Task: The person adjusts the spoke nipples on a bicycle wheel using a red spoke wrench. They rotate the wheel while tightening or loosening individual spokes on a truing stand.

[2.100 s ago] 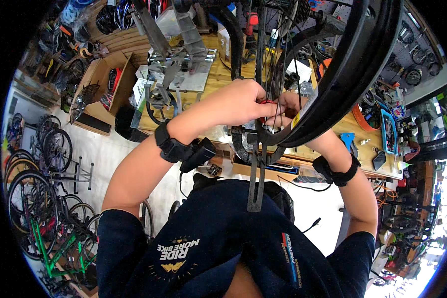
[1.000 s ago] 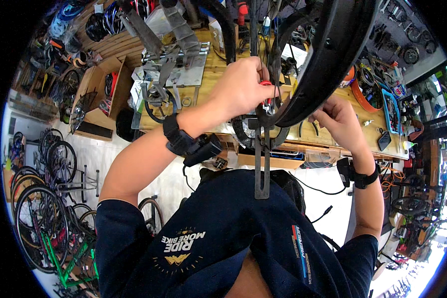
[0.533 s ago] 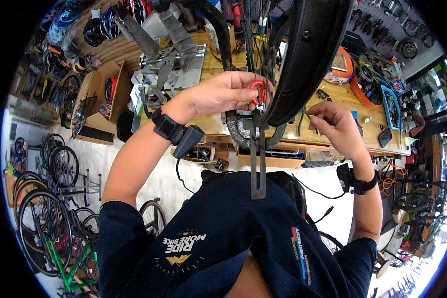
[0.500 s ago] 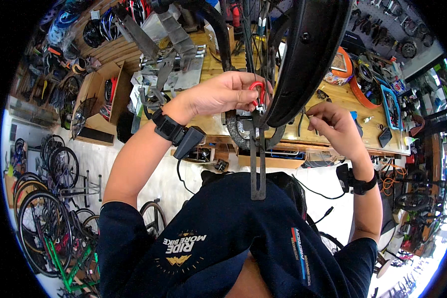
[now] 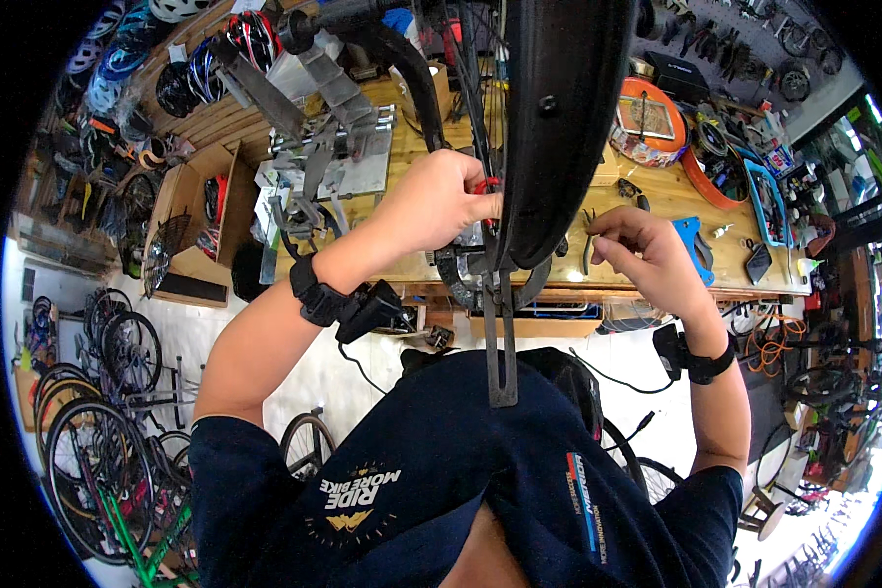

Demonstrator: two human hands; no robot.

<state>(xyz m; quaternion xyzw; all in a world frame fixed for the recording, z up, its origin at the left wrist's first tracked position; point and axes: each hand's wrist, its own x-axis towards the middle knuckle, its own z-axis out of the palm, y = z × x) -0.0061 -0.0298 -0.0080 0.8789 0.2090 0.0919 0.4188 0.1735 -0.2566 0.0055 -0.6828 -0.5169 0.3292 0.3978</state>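
A bicycle wheel [image 5: 562, 127] with a black tyre stands upright before me in a truing stand, whose slotted metal arm [image 5: 501, 353] points toward my chest. My left hand [image 5: 446, 201] is at the spokes on the wheel's left side, thumb and fingers closed on a small red spoke wrench [image 5: 489, 183]. Most of the wrench is hidden by the fingers and the wheel. To the right of the tyre, my right hand [image 5: 647, 253] hovers with loosely curled fingers, thumb a little apart, and nothing visible in it. Dark-handled pliers [image 5: 588, 240] lie on the bench near its fingertips.
Behind the wheel runs a wooden workbench [image 5: 612, 279]. An orange-rimmed round container [image 5: 647, 122], a blue tray [image 5: 766, 201] and a blue tool [image 5: 693, 250] lie on its right. At left are a metal fixture [image 5: 363, 162] and an open cardboard box [image 5: 196, 230]. Bicycles [image 5: 98, 461] stand lower left.
The wheel and bench appear farther left in view. My left hand has turned at the spokes, so less of the red spoke wrench shows. My right hand stays curled beside the tyre.
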